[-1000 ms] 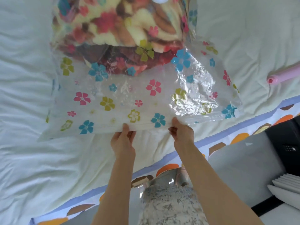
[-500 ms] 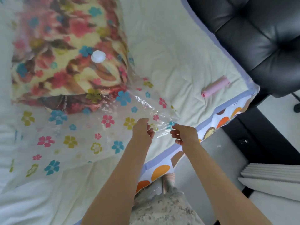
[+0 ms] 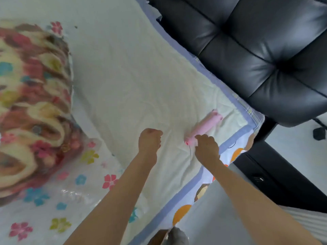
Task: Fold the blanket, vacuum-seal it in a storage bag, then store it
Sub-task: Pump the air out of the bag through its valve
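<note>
Filling most of the view, the bed [image 3: 134, 82] gives a wide, soft, flat place to work on. Next to it sits a black chair [image 3: 256, 50], out of the way. The bag [image 3: 58, 200] lies flat on the bed's left side with the folded blanket [image 3: 26, 96] inside it, so the air can be sucked out right there. The pink pump [image 3: 208, 126] lies near the bed's corner, well apart from the bag, I think to be handy. The right hand [image 3: 206, 150] is on the pump's near end with bent fingers; I cannot tell if it grips. The left hand [image 3: 149, 140] is a fist holding nothing.
</note>
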Demonstrator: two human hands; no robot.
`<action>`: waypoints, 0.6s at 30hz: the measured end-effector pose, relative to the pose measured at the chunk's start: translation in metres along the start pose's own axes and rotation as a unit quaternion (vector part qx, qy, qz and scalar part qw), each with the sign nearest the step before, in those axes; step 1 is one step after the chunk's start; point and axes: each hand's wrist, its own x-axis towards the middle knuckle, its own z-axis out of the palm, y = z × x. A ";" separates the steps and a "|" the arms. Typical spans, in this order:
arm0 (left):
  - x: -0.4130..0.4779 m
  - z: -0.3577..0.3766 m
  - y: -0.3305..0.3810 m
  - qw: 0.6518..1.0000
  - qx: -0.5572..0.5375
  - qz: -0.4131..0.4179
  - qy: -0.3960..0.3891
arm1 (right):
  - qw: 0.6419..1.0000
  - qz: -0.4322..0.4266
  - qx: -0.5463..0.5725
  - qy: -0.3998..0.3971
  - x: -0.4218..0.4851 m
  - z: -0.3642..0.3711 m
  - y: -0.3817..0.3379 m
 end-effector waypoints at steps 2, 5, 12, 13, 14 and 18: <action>0.025 0.010 0.002 0.999 0.024 0.005 0.021 | 0.994 -0.068 -0.079 0.009 0.036 0.017 0.015; 0.051 0.008 0.005 0.996 0.062 0.029 0.049 | 0.973 -0.148 -0.177 -0.002 0.076 0.035 0.028; 0.056 -0.061 0.020 0.923 0.267 0.174 0.214 | 0.929 -0.329 -0.171 0.019 0.097 0.026 -0.027; 0.053 -0.077 0.023 0.907 0.287 0.191 0.242 | 0.927 -0.346 -0.142 0.026 0.094 0.020 -0.046; 0.049 -0.094 0.025 0.890 0.306 0.204 0.269 | 0.926 -0.360 -0.106 0.040 0.091 0.013 -0.067; 0.025 -0.172 0.035 0.815 0.347 0.239 0.398 | 0.925 -0.374 0.004 0.070 0.068 -0.027 -0.153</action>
